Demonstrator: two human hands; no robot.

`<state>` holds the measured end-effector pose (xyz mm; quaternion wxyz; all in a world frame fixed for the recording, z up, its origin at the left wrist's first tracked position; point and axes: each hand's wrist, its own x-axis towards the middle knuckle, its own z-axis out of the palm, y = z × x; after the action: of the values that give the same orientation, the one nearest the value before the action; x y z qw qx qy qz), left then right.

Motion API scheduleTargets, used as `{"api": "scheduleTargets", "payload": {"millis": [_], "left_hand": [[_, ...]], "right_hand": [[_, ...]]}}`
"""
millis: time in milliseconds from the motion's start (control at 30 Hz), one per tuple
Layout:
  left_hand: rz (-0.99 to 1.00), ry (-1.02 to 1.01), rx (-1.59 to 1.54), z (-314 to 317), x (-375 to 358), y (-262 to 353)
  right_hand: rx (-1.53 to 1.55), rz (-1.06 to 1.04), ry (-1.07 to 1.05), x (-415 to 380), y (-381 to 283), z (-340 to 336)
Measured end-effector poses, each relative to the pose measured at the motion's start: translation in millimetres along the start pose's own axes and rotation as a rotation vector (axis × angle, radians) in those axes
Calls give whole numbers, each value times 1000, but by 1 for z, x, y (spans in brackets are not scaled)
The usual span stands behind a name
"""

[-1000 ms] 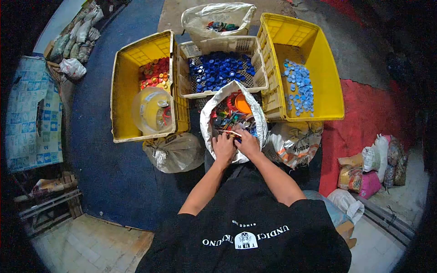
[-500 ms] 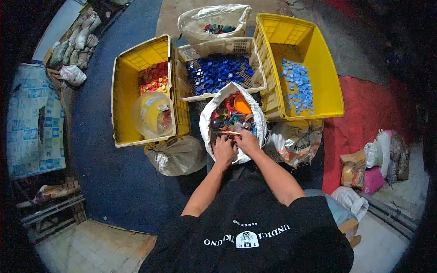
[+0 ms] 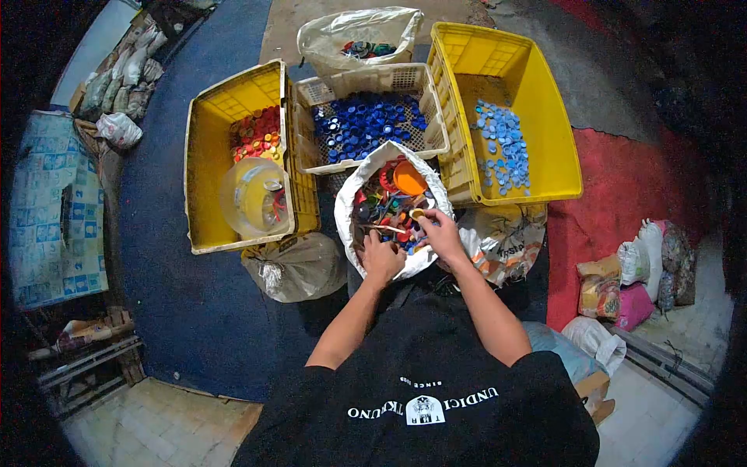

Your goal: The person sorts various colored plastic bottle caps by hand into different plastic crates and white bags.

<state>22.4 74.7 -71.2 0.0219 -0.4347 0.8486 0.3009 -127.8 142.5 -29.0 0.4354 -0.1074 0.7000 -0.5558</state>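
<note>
A white sack (image 3: 348,187) full of mixed coloured caps and bits stands open before me, with an orange cap (image 3: 409,178) near its far side. My left hand (image 3: 381,258) rests inside on the near left part of the pile, its fingers apart beside a thin pale stick (image 3: 387,228). What lies beneath its fingertips is hidden. At the sack's right side, my right hand (image 3: 442,235) pinches a yellow cap (image 3: 417,213) above the pile.
Behind the sack, a white crate (image 3: 366,166) holds blue caps. A left yellow crate (image 3: 204,167) has red caps and a clear tub (image 3: 257,194); the right one (image 3: 549,132) has light-blue caps. Tied sacks (image 3: 292,268) flank the open sack.
My right hand has moved right and slightly up, away from my left hand, and now has a yellow cap in its fingers. The view has shifted slightly.
</note>
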Motion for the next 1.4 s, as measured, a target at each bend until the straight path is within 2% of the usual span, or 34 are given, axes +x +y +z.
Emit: {"api": "scheduleTargets", "payload": {"millis": [67, 167, 300, 367, 400, 433, 500, 533, 567, 633, 667, 700, 767, 833, 900, 933, 967, 1033, 1100, 1167, 1200, 1333, 1400], "left_hand": [[-40, 23, 75, 7, 3, -2], [-83, -2, 112, 6, 4, -1], [-60, 103, -32, -35, -4, 15], [-164, 1, -485, -55, -7, 11], [-80, -30, -806, -52, -8, 4], [-84, -24, -807, -48, -6, -1], [-300, -196, -1417, -44, 0, -8], [-407, -264, -1540, -60, -3, 3], [-409, -261, -1541, -64, -2, 5], [-576, -466, -1876, -67, 0, 5], [-553, -538, -1966, -67, 0, 5], [-551, -537, -1970, -67, -1, 5], [-578, -553, -1973, -66, -1, 5], [-566, -539, -2004, -52, 1, -9], [-662, -400, -1997, -46, 2, -16], [-629, -427, -2037, -44, 2, -22], [-625, -423, -2038, -41, 1, -26], [-670, -404, -2065, -58, -4, -19], [-628, -442, -2107, -61, -6, -23], [-649, -374, -2072, -72, -10, -12], [-582, -402, -2096, -69, -10, -16], [-602, -377, -2135, -64, -11, -25], [-594, -377, -2149, -63, -11, -28]], "right_hand": [[97, 9, 20, -6, -4, -5], [69, 5, 33, -12, -5, -14], [-7, -52, -5, -21, -10, -24], [-97, -51, -88, -26, -12, -27], [-96, -68, -102, -29, -13, -24], [-98, -70, -109, -28, -16, -22], [-297, -134, -142, -30, -19, -18], [-352, -213, -97, -31, -21, -13], [-353, -213, -100, -33, -23, -9], [-468, -327, -137, -42, -44, 2], [-580, -324, -236, -50, -60, 5], [-583, -326, -237, -50, -60, 10], [-456, -611, -321, -50, -55, 16], [-445, -603, -283, -38, -37, 16], [-441, -272, -225, -25, -12, 9], [-685, -250, -210, -23, -2, 4], [-685, -255, -212, -22, 9, 2], [-1190, -115, -121, -23, 27, 4], [-1186, -64, -86, -20, 37, 9], [-1388, 11, -131, -13, 47, 11], [-1388, -11, -128, -10, 52, 13], [-1263, -75, -149, -10, 46, 14], [-1189, -4, -175, -18, 31, 12]]}}
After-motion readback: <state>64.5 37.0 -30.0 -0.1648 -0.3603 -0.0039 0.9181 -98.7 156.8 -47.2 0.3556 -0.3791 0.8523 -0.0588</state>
